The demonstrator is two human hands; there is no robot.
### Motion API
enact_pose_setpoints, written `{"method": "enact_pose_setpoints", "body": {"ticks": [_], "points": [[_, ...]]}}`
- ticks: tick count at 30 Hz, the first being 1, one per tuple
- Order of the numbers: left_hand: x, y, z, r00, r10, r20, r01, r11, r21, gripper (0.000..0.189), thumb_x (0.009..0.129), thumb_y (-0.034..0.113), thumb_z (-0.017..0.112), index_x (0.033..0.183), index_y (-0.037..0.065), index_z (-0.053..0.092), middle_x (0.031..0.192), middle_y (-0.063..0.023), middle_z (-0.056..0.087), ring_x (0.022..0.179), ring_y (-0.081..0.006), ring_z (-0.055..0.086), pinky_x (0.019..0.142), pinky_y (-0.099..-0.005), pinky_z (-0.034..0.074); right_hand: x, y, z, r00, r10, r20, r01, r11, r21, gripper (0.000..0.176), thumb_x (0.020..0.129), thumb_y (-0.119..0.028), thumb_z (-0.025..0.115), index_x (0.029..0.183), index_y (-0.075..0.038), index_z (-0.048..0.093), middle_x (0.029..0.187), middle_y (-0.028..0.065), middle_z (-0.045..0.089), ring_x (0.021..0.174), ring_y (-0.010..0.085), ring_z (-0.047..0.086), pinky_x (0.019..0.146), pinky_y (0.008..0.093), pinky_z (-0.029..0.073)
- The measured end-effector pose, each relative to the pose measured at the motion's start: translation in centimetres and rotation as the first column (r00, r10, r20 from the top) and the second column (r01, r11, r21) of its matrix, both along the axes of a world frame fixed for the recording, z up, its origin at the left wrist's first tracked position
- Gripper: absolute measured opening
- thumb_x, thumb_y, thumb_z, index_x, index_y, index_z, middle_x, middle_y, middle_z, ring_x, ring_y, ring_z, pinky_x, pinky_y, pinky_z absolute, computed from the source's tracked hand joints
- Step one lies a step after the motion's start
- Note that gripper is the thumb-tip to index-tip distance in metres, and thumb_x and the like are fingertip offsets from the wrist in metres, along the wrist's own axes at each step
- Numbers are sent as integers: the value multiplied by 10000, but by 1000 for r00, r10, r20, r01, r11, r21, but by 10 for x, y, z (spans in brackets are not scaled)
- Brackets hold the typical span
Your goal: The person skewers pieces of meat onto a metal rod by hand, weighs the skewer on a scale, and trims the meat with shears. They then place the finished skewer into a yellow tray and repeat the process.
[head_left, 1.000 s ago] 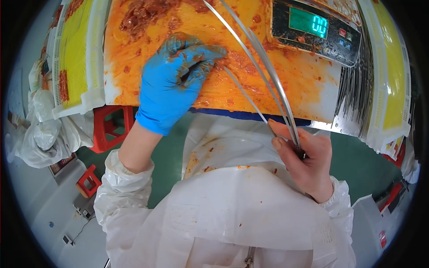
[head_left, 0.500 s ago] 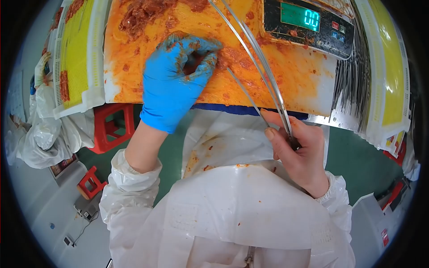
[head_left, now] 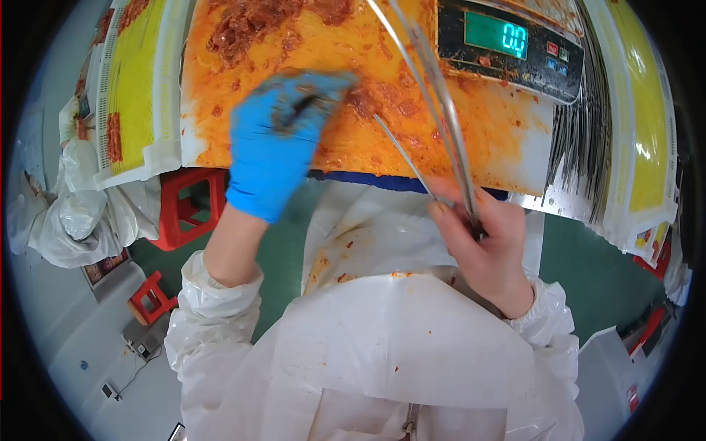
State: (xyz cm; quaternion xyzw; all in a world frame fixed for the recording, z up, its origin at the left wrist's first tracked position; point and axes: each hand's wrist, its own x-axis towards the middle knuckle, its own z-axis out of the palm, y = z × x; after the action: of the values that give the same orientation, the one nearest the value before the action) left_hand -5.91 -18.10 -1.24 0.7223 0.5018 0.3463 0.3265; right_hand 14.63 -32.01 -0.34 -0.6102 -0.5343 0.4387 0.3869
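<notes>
In a blue glove smeared with orange sauce, my left hand [head_left: 283,132] is over the cutting board [head_left: 515,140], its fingers curled together and blurred. Whether anything is inside them is hidden. Just right of the fingertips lie small pieces of marinated meat [head_left: 393,99] on the sauce-covered board. My bare right hand [head_left: 485,246] is closed around a pair of long metal tongs [head_left: 446,110], whose arms point up across the board. Between its thumb and forefinger it also holds a thin metal skewer [head_left: 401,153], pointing up and left toward the meat.
A digital scale [head_left: 507,48] reading 0.0 sits at the board's upper right. Beside it lies a bundle of metal skewers [head_left: 581,140]. A larger meat heap [head_left: 246,29] is at upper left. Yellow-lined trays flank both sides. Red stools [head_left: 187,209] and another person's white sleeve [head_left: 81,220] are at left.
My left hand has shifted slightly left, uncovering more of the small meat pieces. My right hand keeps hold of the tongs and skewer. The whole view has shifted slightly.
</notes>
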Motion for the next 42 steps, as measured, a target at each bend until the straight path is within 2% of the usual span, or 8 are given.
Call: {"method": "enact_pose_setpoints", "body": {"ticks": [4,5,9,18,21,30,33,42], "points": [[-13,57,7,996,-4,-92,6,1000,20,221,795,4,655,1009,45,692,955,-71,686,807,-158,639,744,-282,496,12,-13,1,988,-105,-116,89,986,-141,247,840,-2,632,1085,-17,658,542,-19,485,459,26,410,434,201,322],[-7,47,14,958,-266,-110,244,952,-185,245,794,1,648,1034,42,679,968,-68,686,846,-187,629,759,-291,491,17,-13,7,991,-91,-95,77,987,-141,242,845,28,617,1083,9,656,552,-37,488,457,10,401,422,188,300],[4,12,16,994,-37,-100,38,999,10,238,762,-5,669,981,80,703,999,-83,667,923,-248,592,761,-314,489,21,-22,8,985,-93,-143,76,990,-118,244,839,60,624,1080,35,655,578,-37,526,455,4,414,413,182,303],[6,15,13,934,-210,-289,233,971,48,167,790,-90,642,943,-29,672,979,-76,618,876,-150,606,762,-260,499,14,-10,7,994,-37,-105,19,985,-170,262,815,-29,673,1076,-45,673,553,19,540,460,66,468,465,210,379],[8,8,-1,997,-33,74,40,995,-92,181,774,-96,653,937,-20,674,966,-81,621,872,-162,610,754,-261,500,15,-8,2,992,-42,-117,23,987,-156,263,817,-29,670,1079,-48,674,553,24,534,457,71,470,464,212,380],[5,7,1,923,-81,-377,176,958,226,251,770,-86,650,993,21,695,969,-70,672,868,-148,606,767,-261,484,-5,6,2,998,-3,70,3,1000,0,262,816,-32,666,1077,-42,663,585,76,573,446,111,489,460,254,413],[-3,20,4,990,-144,6,144,987,-77,244,782,-72,637,975,53,716,949,-70,676,830,-143,588,761,-258,472,-5,11,1,999,-41,-10,41,997,-61,248,819,-36,667,1067,-37,663,583,85,562,443,108,483,453,261,406],[-3,41,19,849,-364,-384,388,921,-16,244,773,38,672,1015,71,686,940,-114,647,800,-229,631,724,-324,500,17,-18,7,986,-134,-96,115,977,-180,241,822,-17,659,1063,-29,672,564,22,534,471,67,445,470,215,375]]}}
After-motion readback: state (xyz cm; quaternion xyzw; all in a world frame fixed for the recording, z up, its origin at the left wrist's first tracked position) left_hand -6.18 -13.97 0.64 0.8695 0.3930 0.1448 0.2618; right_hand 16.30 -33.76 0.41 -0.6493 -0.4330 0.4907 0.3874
